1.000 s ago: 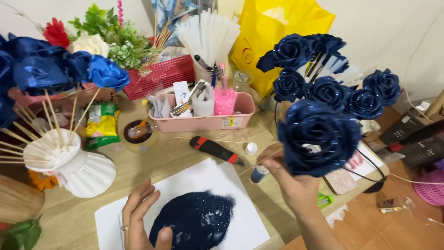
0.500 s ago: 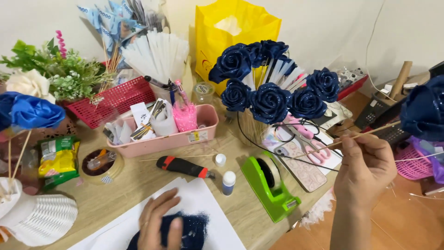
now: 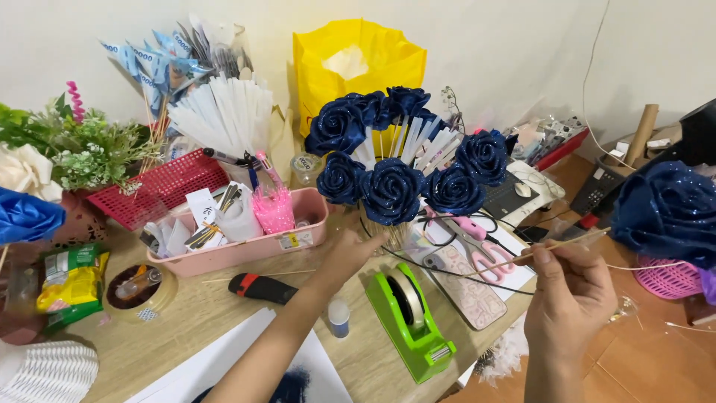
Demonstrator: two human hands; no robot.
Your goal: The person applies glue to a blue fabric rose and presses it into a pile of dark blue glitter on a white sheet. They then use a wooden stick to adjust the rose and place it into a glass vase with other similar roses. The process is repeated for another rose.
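My right hand (image 3: 570, 295) pinches a thin wooden stick that carries a dark blue glittery rose (image 3: 667, 213) out at the right. My left hand (image 3: 350, 254) stretches forward over the wooden table (image 3: 194, 321), its fingers reaching the stems under a bunch of the same blue roses (image 3: 395, 160). That bunch stands upright in the middle, with white sticks fanning out between the blooms. A green tape dispenser (image 3: 410, 313) sits just right of my left forearm.
A pink tray (image 3: 246, 246) of small supplies, a red basket (image 3: 160, 186), a yellow bag (image 3: 358, 67), a black-and-red cutter (image 3: 261, 287), a small glue bottle (image 3: 338, 317), pink scissors (image 3: 473, 231), a tape roll (image 3: 138, 287) and white paper (image 3: 216, 366) crowd the table. A pink basket (image 3: 664, 280) sits lower right.
My view has swung right. My left hand left the dark blue piece on the white paper and reached forward to the rose bunch. My right hand carried its rose farther right.
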